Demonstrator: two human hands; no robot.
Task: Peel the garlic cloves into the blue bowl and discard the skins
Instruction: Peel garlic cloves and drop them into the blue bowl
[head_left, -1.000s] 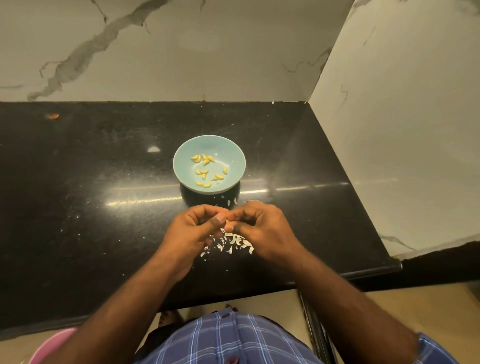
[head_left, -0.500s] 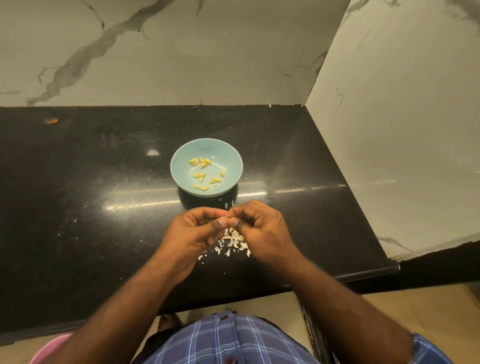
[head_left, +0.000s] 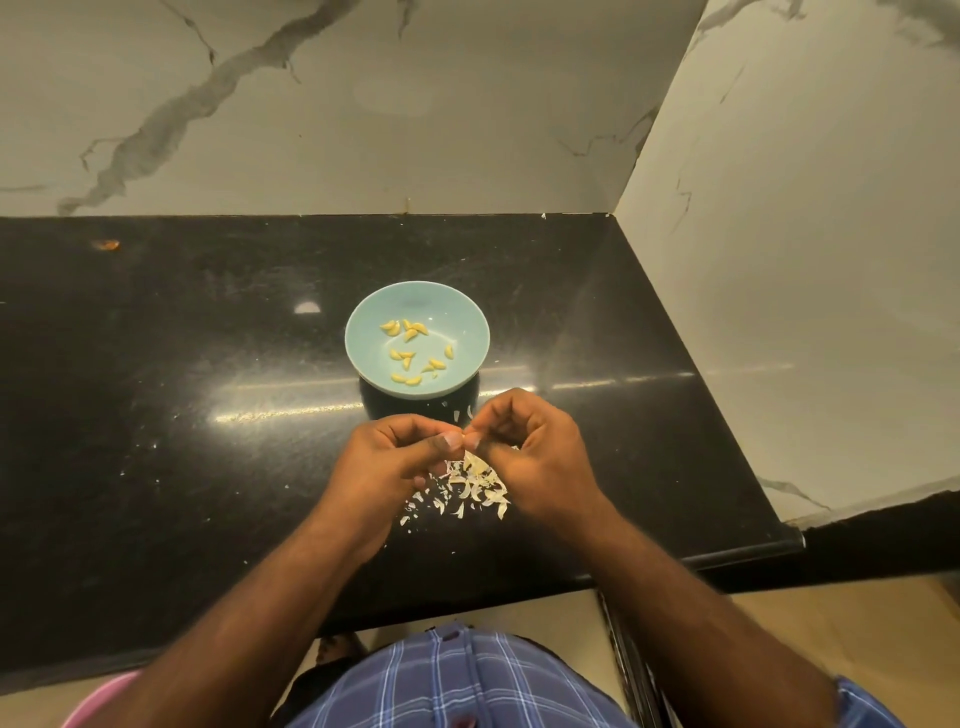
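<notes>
Your left hand and right hand still meet thumb to thumb, fingers curled in, pinching something too small to make out between the tips, as half a second ago. Directly beneath them on the black counter lies the pile of garlic skins. Just beyond your hands sits the blue bowl, unmoved, holding peeled garlic cloves.

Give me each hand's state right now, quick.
Left hand: fingers curled, pinching a garlic clove at the fingertips.
Right hand: fingers curled, pinching the same clove, which is mostly hidden.
</notes>
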